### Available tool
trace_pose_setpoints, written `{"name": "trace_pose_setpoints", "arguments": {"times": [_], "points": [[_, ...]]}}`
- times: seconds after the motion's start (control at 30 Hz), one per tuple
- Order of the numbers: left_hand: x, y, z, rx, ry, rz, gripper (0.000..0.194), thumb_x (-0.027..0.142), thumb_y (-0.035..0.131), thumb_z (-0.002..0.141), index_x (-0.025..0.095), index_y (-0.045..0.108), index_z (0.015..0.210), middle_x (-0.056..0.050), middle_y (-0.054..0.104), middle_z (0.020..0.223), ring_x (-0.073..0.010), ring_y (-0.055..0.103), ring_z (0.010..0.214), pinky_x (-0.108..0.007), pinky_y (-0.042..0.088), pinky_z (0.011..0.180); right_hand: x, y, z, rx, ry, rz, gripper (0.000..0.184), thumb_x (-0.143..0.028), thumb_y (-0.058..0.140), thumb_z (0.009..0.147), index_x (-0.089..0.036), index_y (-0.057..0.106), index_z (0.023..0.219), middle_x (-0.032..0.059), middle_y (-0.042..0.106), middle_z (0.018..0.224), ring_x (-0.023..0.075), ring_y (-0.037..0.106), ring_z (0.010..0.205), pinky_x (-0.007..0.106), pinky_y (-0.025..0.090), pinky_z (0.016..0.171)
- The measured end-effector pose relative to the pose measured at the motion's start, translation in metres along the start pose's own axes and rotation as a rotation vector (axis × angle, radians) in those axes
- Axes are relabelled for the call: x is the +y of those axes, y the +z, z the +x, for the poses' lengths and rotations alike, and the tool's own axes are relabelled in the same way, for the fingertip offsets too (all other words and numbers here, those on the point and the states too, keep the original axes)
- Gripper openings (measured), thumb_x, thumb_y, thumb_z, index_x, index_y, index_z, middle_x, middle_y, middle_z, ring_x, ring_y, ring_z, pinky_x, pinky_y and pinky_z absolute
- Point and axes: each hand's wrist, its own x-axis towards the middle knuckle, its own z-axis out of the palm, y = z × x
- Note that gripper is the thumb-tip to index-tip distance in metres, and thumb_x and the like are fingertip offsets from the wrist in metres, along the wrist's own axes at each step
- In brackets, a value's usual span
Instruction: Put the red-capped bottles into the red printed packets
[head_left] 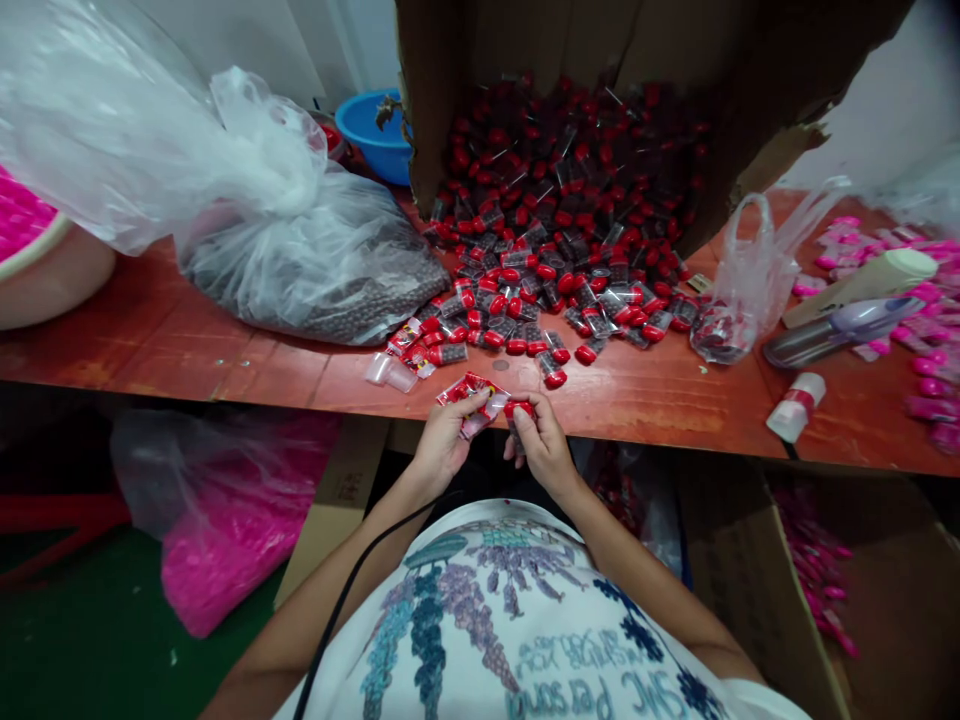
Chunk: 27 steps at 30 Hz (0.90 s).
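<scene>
My left hand [444,440] is closed round a small red printed wrapper [474,392] at the front edge of the red wooden table [187,350]. My right hand [541,440] pinches a small clear tube with a red cap [519,410] right beside it. The two hands touch at the fingertips. A big heap of red-capped tubes [555,250] spills out of a tipped cardboard box [465,60] just beyond my hands.
A large clear plastic bag of dark beads [322,270] lies left of the heap. A blue basin [371,125] sits behind it. Right: a small plastic bag [742,290], a grey hand tool [840,330], a white bottle [795,405], pink-capped tubes [922,330]. Under the table: pink bag [225,530], cardboard boxes [825,580].
</scene>
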Motion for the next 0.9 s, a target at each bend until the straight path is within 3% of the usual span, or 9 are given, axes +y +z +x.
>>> {"name": "trace_pose_setpoints", "arguments": {"times": [0.27, 0.4, 0.57, 0.9], "points": [[-0.004, 0.01, -0.004, -0.011, 0.136, -0.007, 0.023, 0.016, 0.081, 0.057, 0.012, 0.068, 0.075, -0.002, 0.069, 0.073, -0.0123, 0.064, 0.066, -0.023, 0.05, 0.064, -0.001, 0.002, 0.002, 0.016, 0.018, 0.138, 0.031, -0.045, 0.046, 0.091, -0.023, 0.044, 0.112, -0.0066, 0.057, 0.067, 0.006, 0.053, 0.04, 0.013, 0.038, 0.031], [-0.004, 0.013, -0.005, -0.008, 0.162, -0.016, 0.02, 0.019, 0.081, 0.059, 0.012, 0.068, 0.073, -0.002, 0.068, 0.068, -0.0111, 0.061, 0.06, -0.022, 0.047, 0.058, 0.0, 0.005, 0.0, 0.014, -0.019, 0.172, 0.027, -0.043, 0.047, 0.091, -0.025, 0.046, 0.112, 0.0006, 0.063, 0.096, 0.0039, 0.056, 0.043, 0.014, 0.04, 0.031], [-0.004, 0.014, -0.005, 0.006, 0.159, -0.023, 0.02, 0.018, 0.081, 0.058, 0.011, 0.068, 0.071, -0.001, 0.067, 0.067, -0.0092, 0.059, 0.057, -0.02, 0.044, 0.054, 0.003, 0.006, 0.001, 0.024, -0.075, 0.106, 0.026, -0.039, 0.047, 0.091, -0.028, 0.048, 0.115, 0.0056, 0.054, 0.125, 0.0023, 0.058, 0.048, 0.014, 0.04, 0.032], [-0.002, 0.014, -0.005, -0.015, 0.102, -0.065, 0.021, 0.017, 0.081, 0.057, 0.012, 0.069, 0.073, -0.003, 0.07, 0.071, -0.0115, 0.063, 0.063, -0.022, 0.049, 0.062, 0.004, 0.003, 0.003, 0.057, -0.094, 0.08, 0.03, -0.04, 0.048, 0.091, -0.028, 0.047, 0.118, 0.0059, 0.05, 0.128, 0.0021, 0.057, 0.05, 0.013, 0.041, 0.032]]}}
